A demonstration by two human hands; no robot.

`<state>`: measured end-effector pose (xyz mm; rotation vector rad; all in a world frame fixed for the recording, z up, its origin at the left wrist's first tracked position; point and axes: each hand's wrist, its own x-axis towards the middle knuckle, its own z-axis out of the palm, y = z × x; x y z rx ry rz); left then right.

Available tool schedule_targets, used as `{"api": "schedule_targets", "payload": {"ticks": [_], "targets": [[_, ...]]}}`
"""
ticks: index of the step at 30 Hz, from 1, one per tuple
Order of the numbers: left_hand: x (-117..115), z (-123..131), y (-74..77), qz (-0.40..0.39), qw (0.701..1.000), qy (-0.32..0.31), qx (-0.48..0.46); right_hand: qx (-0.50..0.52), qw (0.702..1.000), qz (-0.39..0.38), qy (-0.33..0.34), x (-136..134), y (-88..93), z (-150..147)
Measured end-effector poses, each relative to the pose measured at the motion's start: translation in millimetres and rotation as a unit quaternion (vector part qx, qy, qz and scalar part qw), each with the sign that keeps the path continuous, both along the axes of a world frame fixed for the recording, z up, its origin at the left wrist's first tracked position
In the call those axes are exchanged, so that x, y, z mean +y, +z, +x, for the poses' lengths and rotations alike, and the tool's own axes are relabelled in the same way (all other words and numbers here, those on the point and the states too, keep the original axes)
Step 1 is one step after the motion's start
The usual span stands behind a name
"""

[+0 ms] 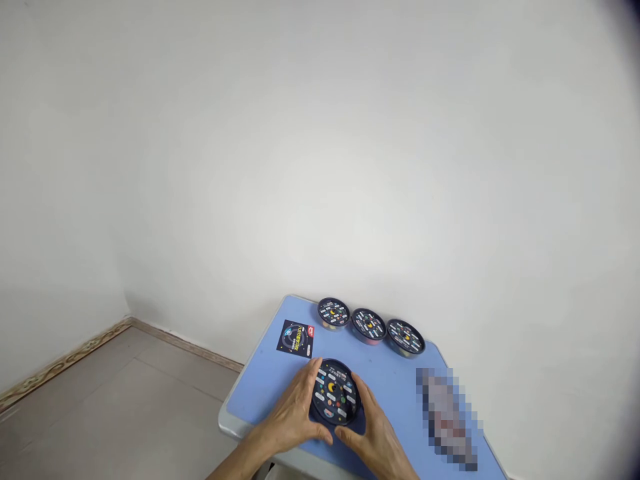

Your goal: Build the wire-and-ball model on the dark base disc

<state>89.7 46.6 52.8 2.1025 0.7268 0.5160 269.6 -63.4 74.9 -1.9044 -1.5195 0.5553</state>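
A round black tin (335, 393) with a colourful planet print on its lid sits on the blue table (260, 390), near the front edge. My left hand (295, 412) curves around the tin's left side, fingers wrapped against its rim. My right hand (373, 430) cups the right and near side in the same way. Both hands grip the tin between them.
Three more round black tins (333, 313) (369, 325) (405, 337) stand in a row along the table's far edge by the white wall. A small black square card (295, 338) lies left of centre. A blurred object (447, 417) lies at the right. Tiled floor lies left.
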Motion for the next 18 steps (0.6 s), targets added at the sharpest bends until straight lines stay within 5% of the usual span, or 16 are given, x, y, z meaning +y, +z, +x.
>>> {"api": "schedule_targets", "payload": {"ticks": [8, 18], "targets": [[-3, 5, -6.1, -0.031, 0.999, 0.007, -0.043, -0.043, 0.997, 0.038, -0.06, -1, -36.0, -9], [-2, 6, -10.4, -0.017, 0.998, 0.021, -0.056, -0.128, 0.99, 0.041, -0.036, -8, -40.1, -6]]}}
